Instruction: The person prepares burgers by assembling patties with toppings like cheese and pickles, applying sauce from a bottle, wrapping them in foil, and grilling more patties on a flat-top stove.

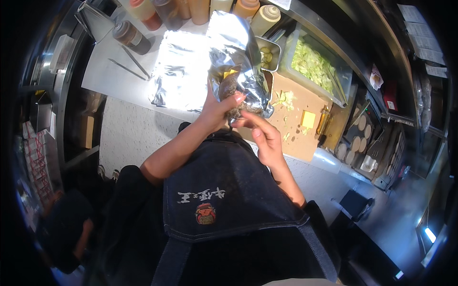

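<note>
My left hand (217, 111) holds a sheet of aluminium foil (234, 46) together with dark browned food (228, 87), which looks like grilled patties. Its thumb presses on the food. A bit of yellow cheese (230, 73) shows at the food's upper edge. My right hand (266, 139) is at the lower end of the bundle, fingers apart, with the index fingertip against or just beside the food; contact is unclear. No object is visible in that hand. More foil sheets (182, 71) lie flat on the counter to the left, glaring in the light.
Steel tongs (130, 64) and a sauce bottle (131, 37) are at left. Several squeeze bottles (264, 19) line the back. Pickles (266, 57) and shredded lettuce (311, 64) fill containers. A cheese stack (307, 119) sits on the cutting board (298, 141). Buns (356, 144) are farther right.
</note>
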Demonstrator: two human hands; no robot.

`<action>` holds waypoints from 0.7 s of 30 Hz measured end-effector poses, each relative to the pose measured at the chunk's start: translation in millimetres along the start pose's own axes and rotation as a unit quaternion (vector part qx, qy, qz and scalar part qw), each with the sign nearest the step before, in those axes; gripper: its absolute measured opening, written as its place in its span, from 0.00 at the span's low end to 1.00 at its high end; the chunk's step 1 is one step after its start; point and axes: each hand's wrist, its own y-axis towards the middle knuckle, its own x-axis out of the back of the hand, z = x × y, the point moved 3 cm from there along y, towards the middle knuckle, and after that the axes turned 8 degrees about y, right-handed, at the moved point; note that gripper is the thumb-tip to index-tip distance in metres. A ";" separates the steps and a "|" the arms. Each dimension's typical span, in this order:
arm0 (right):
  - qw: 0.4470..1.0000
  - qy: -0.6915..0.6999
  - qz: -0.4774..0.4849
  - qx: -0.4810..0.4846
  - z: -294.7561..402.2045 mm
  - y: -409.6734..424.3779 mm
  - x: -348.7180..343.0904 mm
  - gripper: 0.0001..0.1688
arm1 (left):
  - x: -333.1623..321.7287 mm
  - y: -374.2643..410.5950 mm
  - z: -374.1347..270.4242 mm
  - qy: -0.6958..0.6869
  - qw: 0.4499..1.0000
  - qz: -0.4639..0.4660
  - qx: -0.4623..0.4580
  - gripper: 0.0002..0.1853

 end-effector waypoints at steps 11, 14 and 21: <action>0.984 -0.055 -0.030 -0.169 -11.8 9.9 -20.4 0.25 | 34.5 -28.0 28.2 -0.033 0.999 -0.016 0.017 0.48; 0.976 -0.089 -0.019 -0.196 -17.0 13.6 -26.5 0.32 | 47.2 -33.2 32.3 -0.026 1.000 -0.014 0.000 0.49; 0.928 -0.195 0.123 -0.291 20.5 27.9 -46.9 0.37 | 57.2 -39.9 22.6 -0.088 0.996 0.002 0.013 0.54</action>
